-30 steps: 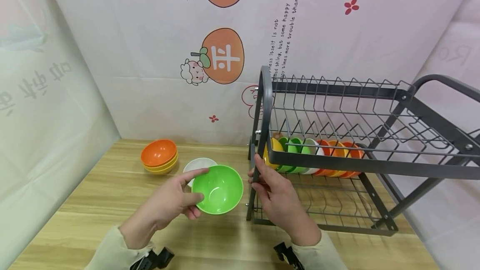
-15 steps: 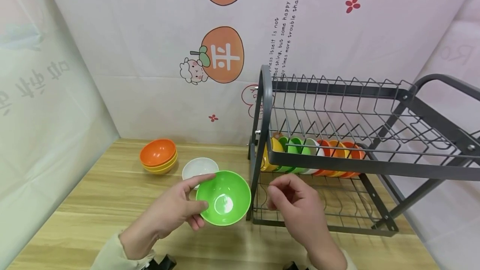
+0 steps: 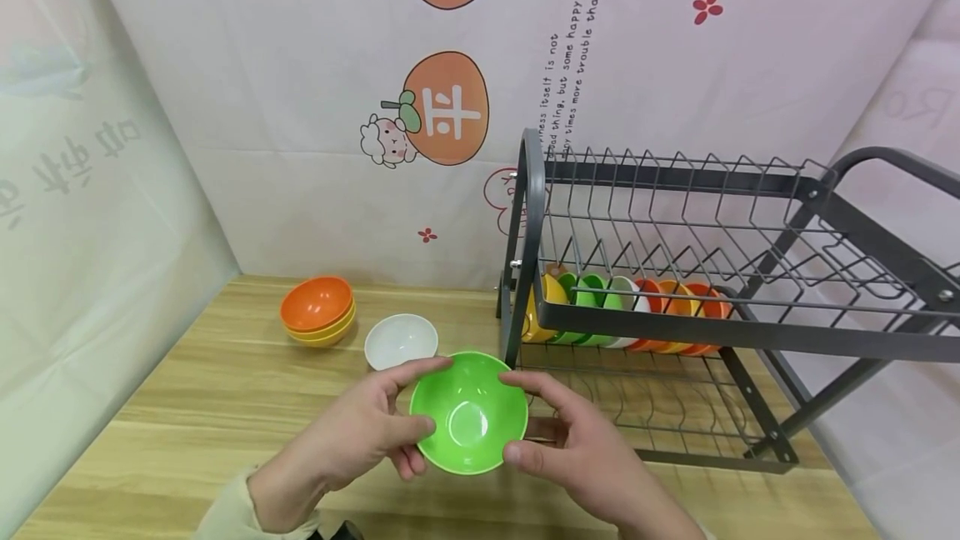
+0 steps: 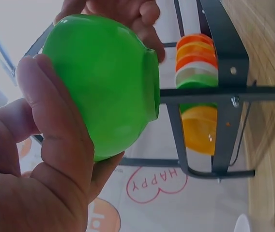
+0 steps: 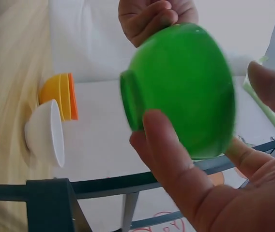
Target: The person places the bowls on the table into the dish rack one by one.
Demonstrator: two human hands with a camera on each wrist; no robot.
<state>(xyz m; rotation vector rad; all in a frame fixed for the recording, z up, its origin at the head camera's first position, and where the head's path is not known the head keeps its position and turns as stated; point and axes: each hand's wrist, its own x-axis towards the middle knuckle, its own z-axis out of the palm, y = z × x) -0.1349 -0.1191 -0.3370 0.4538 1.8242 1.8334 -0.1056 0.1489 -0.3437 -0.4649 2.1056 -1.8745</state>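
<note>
Left hand (image 3: 363,436) holds the green bowl (image 3: 468,415) at its left rim, thumb inside. The bowl is held clear of the wooden table (image 3: 187,432), mouth tilted toward the head camera, nearer than the white bowl (image 3: 401,340). Right hand (image 3: 588,457) spreads wide around the bowl's right side; whether it grips cannot be confirmed.
</note>
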